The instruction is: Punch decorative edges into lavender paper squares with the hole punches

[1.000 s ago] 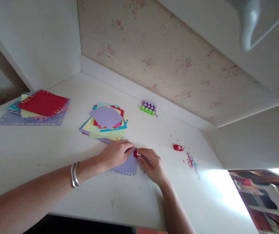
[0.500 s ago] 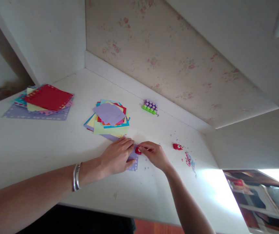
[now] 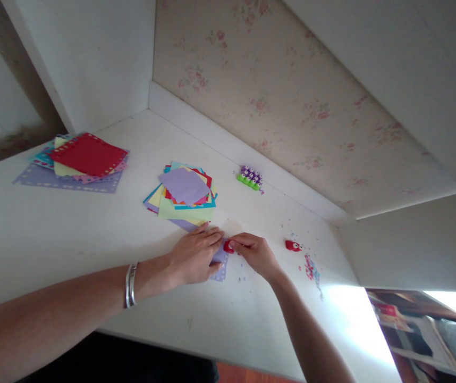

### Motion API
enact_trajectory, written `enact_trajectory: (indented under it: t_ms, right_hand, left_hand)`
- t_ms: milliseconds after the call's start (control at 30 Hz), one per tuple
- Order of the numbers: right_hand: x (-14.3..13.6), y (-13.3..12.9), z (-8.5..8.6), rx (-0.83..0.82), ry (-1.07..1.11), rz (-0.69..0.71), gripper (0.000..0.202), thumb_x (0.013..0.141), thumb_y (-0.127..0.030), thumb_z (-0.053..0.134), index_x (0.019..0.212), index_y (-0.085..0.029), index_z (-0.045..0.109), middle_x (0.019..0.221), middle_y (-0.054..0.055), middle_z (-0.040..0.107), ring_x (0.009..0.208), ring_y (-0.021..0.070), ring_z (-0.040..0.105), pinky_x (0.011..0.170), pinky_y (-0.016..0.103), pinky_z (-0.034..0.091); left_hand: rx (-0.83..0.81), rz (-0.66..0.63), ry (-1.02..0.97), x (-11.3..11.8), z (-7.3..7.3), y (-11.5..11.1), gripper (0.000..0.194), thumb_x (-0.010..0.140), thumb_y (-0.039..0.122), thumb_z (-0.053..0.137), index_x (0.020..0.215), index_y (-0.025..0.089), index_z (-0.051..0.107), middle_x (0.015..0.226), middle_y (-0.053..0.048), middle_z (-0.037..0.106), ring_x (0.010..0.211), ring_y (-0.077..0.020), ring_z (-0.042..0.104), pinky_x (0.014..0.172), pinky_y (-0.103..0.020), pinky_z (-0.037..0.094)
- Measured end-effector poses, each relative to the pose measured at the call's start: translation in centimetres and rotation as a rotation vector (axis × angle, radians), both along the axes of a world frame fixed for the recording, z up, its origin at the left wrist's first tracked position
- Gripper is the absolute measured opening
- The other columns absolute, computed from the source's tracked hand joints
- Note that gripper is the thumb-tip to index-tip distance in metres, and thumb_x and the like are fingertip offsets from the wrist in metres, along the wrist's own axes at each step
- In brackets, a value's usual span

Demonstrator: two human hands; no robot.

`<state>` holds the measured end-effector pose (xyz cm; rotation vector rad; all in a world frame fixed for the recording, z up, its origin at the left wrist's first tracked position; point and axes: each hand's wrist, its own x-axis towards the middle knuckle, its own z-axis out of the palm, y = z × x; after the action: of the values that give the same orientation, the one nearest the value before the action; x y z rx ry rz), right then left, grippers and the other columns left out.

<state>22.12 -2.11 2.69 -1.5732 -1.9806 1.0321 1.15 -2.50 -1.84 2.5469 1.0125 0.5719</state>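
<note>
My left hand (image 3: 198,255) lies flat on a sheet of purple paper (image 3: 220,270), fingers stretched out. Small holes run along the part of the paper's edge that shows; the hand covers much of the sheet. At its right edge my right hand (image 3: 255,254) pinches a small red paper punch (image 3: 228,246) between thumb and fingers. The fingers partly hide the punch, so I cannot tell whether it is pressed down. Another red paper punch (image 3: 293,245) with googly eyes rests on the table farther right.
Beyond my left hand is a pile of coloured paper (image 3: 184,186). Hole-edged sheets, a red sheet (image 3: 88,154) on top, lie at the left. Green and purple eyed punches (image 3: 251,177) stand in rows by the wall. Paper confetti (image 3: 311,268) is scattered at the right of the white table (image 3: 104,234).
The whole view has tilted and shifted slightly, so things appear a little farther right. Both hands keep practically the same place on the paper and the punch.
</note>
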Motion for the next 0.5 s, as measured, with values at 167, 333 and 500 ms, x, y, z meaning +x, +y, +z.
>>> enact_trajectory:
  t_ms: [167, 333, 500]
  right_hand:
    - [-0.14, 0.14, -0.26, -0.078, 0.013, -0.04, 0.02, 0.086, -0.036, 0.063, 0.089, -0.024, 0.078, 0.086, 0.002, 0.07, 0.067, 0.0135, 0.062, 0.062, 0.026, 0.05]
    - [-0.44, 0.39, -0.37, -0.098, -0.017, -0.053, 0.018, 0.085, -0.032, 0.064, 0.089, -0.025, 0.079, 0.081, 0.001, 0.066, 0.064, 0.012, 0.06, 0.058, 0.024, 0.048]
    - [-0.75, 0.63, -0.17, -0.08, -0.085, -0.028, 0.019, 0.086, -0.03, 0.062, 0.081, -0.024, 0.078, 0.072, -0.001, 0.059, 0.059, 0.0099, 0.056, 0.055, 0.023, 0.042]
  left_hand:
    - [-0.001, 0.0, 0.009, 0.01, -0.07, 0.03, 0.052, 0.089, 0.043, 0.052, 0.132, 0.014, 0.054, 0.141, -0.012, 0.053, 0.136, -0.0244, 0.041, 0.119, -0.04, 0.011]
    - [0.003, -0.002, 0.016, 0.08, -0.12, 0.08, 0.052, 0.089, 0.044, 0.052, 0.131, 0.014, 0.055, 0.141, -0.012, 0.053, 0.136, -0.0249, 0.041, 0.12, -0.04, 0.011]
    - [0.011, 0.0, 0.036, 0.15, 0.07, 0.14, 0.053, 0.089, 0.043, 0.053, 0.132, 0.012, 0.054, 0.139, -0.014, 0.054, 0.135, -0.0257, 0.041, 0.12, -0.04, 0.011]
